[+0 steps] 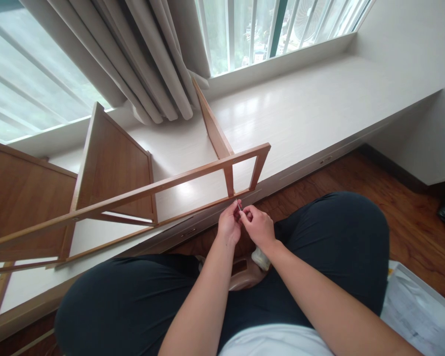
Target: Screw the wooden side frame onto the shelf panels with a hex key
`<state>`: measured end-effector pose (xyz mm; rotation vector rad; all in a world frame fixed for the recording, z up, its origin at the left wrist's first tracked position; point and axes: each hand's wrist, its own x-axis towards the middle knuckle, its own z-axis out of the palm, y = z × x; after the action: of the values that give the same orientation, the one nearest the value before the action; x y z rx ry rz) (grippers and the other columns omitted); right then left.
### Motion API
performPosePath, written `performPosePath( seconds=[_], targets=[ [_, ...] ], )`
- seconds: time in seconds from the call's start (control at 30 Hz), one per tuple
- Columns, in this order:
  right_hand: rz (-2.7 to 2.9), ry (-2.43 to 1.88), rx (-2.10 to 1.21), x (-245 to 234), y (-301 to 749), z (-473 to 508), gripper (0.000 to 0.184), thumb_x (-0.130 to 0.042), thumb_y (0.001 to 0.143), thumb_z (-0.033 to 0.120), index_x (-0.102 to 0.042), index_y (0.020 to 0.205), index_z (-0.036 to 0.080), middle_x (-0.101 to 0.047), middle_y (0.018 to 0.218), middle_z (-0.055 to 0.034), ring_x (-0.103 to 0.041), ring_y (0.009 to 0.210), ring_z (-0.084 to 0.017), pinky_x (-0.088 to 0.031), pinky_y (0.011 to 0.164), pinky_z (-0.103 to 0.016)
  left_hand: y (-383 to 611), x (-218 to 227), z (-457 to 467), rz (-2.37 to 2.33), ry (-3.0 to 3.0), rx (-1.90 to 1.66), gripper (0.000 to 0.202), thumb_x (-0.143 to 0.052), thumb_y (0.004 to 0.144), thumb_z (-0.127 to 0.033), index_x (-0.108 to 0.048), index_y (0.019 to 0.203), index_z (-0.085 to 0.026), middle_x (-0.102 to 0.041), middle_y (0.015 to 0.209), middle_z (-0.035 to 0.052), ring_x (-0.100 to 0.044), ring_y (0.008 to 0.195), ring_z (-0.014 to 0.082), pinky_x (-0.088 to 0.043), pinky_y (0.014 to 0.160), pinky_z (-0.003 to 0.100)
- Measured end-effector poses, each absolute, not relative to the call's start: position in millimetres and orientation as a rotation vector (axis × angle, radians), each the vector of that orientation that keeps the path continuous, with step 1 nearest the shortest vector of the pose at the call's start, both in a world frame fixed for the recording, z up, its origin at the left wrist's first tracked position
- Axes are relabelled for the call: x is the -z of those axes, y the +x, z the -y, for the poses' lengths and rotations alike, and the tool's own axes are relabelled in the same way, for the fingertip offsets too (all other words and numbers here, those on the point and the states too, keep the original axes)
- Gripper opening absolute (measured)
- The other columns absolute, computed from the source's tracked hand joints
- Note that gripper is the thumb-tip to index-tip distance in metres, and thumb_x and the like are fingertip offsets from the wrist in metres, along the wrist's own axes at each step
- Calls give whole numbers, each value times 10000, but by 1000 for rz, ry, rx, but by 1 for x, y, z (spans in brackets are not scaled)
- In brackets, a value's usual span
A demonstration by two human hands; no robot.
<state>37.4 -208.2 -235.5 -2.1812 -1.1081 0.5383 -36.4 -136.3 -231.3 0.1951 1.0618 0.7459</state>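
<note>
My left hand (230, 223) and my right hand (258, 226) meet in front of the wooden frame's lower rail, fingers pinched together. Between the fingertips is a thin, light metal-looking piece (239, 204), too small to name; both hands seem to hold it. Just beyond them, a brown wooden shelf frame (178, 179) rests on the white window ledge. Its long rails run from the left edge to an end piece (259, 166) near my hands. Wooden panels (113, 158) stand across the rails, the narrowest one (215, 123) closest to my hands.
Grey curtains (144, 54) hang behind the frame, beside barred windows (244, 34). The white ledge (300, 99) stretches right to a wall. Below me are a brown plastic stool (244, 281) and a dark wood floor (404, 217). A plastic-wrapped package (419, 306) lies at the lower right.
</note>
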Motion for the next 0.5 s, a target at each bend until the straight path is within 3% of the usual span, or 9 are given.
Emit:
performPosePath(
  seconds=[0.17,0.33,0.5],
  targets=[
    [1019,-2080,-616,240,38,207,168,-588,937,330,-730,892,253,-755,792,-34,-673,735,-210,-400,667,-287,-37,235,136,-1066,215,-734,106,-788,801,-214,-769,862,-129,-699,732,19,-606,618,99,-478,611,244],
    [898,-1863,-766,243,37,205,242,-543,933,351,-697,797,223,-707,674,-12,-649,638,-181,-456,653,-280,-36,239,135,-1063,248,-728,157,-801,791,-246,-765,884,-126,-684,698,16,-566,560,88,-405,512,225],
    [721,-1680,-944,245,36,201,267,-569,883,419,-653,741,208,-632,572,12,-569,513,-145,-436,531,-258,-36,242,134,-1046,289,-726,258,-848,727,-303,-745,878,-121,-630,639,-6,-525,482,89,-312,414,225]
  ],
)
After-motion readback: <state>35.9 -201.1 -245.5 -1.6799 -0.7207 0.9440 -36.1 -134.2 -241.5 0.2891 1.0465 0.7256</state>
